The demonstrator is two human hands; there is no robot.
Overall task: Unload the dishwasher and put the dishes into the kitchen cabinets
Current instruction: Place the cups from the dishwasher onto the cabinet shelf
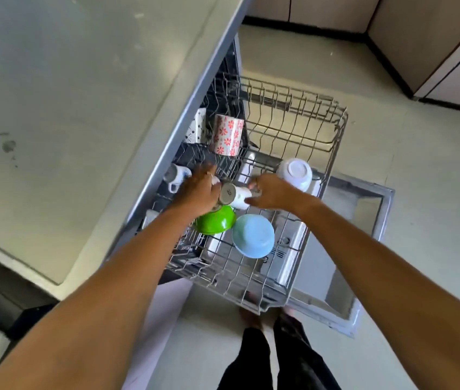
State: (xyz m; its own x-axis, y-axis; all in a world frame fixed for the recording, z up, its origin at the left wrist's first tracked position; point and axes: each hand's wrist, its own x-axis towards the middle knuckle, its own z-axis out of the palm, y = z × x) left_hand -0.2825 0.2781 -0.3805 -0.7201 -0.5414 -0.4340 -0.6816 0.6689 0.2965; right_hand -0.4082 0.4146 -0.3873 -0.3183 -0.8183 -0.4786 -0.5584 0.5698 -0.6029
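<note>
Here, my left hand (199, 190) and right hand (272, 192) meet over the pulled-out dishwasher rack (338, 130), with a white mug (236, 196) lying on its side between them. The mug's long axis runs from 9 to 3 o'clock, its base facing my left hand and its mouth end towards my right. My left hand curls over the base end, though whether it grips the mug or something beneath I cannot tell. My right hand touches the mouth end with fingers bent, its grip also unclear. Both hands are about equally near; judging by the lie, the coming lift turns on clearing the mug upward from the rack tines.

Count of items in the rack:
- Bowls, three: a green bowl (217, 222) at 6 o'clock of the mug and touching it, a pale blue bowl (252, 236) at 5 o'clock, and a white bowl (295, 173) at 2 o'clock, all inverted.
- Mugs, four: the white one, a red-flowered mug (227, 135) at 12 o'clock, a black-patterned mug (196, 126) beside it, and a blue-printed mug (176, 175) at 9 o'clock under the surface (82, 94) edge.
</note>
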